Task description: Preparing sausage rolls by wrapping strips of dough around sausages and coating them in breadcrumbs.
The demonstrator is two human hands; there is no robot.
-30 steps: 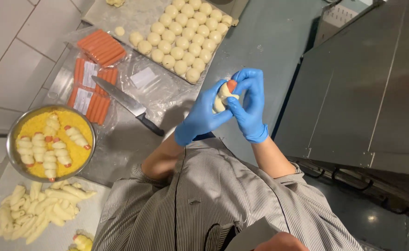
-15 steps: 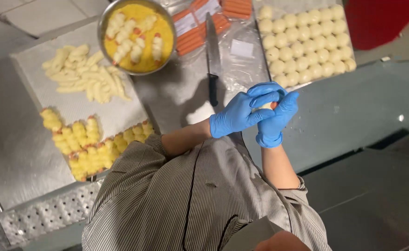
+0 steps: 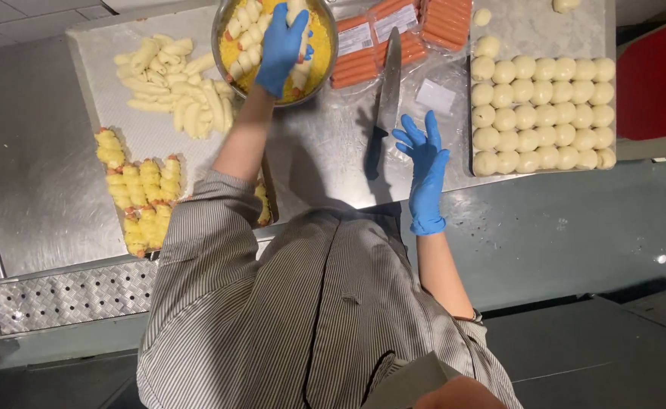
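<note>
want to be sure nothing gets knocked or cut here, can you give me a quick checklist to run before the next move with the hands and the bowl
1. Left hand is in the metal bowl over the wrapped sausages in yellow crumb: ok.
2. Whether that hand grips a piece: cannot tell.
3. Right hand is empty, fingers spread, above the steel table: ok.
4. Knife lies flat close beside the right hand, handle toward the person: not ok, take care.
5. Tray of dough balls sits flat, balls in rows: ok.
6. Crumbed pieces sit near the table's front edge: cannot tell if they are safely clear.
</note>
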